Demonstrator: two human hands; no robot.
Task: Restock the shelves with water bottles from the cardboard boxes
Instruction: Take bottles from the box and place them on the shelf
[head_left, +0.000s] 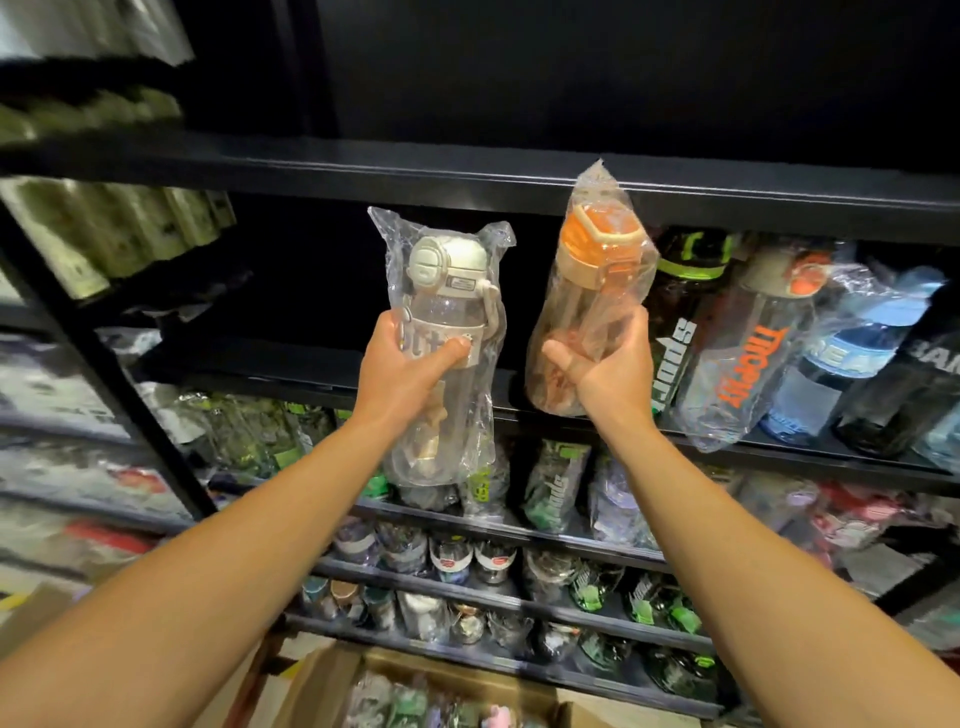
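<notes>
My left hand grips a clear bottle with a white lid, wrapped in a plastic bag, held upright in front of the dark shelf gap. My right hand grips a second bagged bottle with an orange lid, its base at the front edge of the black shelf. The orange-lidded bottle leans slightly left, beside a row of bottles standing on that shelf. An open cardboard box with more wrapped bottles sits at the bottom of the view.
Right of the orange-lidded bottle stand a green-lidded black bottle, a "TROPHY" bottle and a blue one. The shelf's left half is dark and bare. Lower shelves are packed with several bagged bottles. A black upright post stands left.
</notes>
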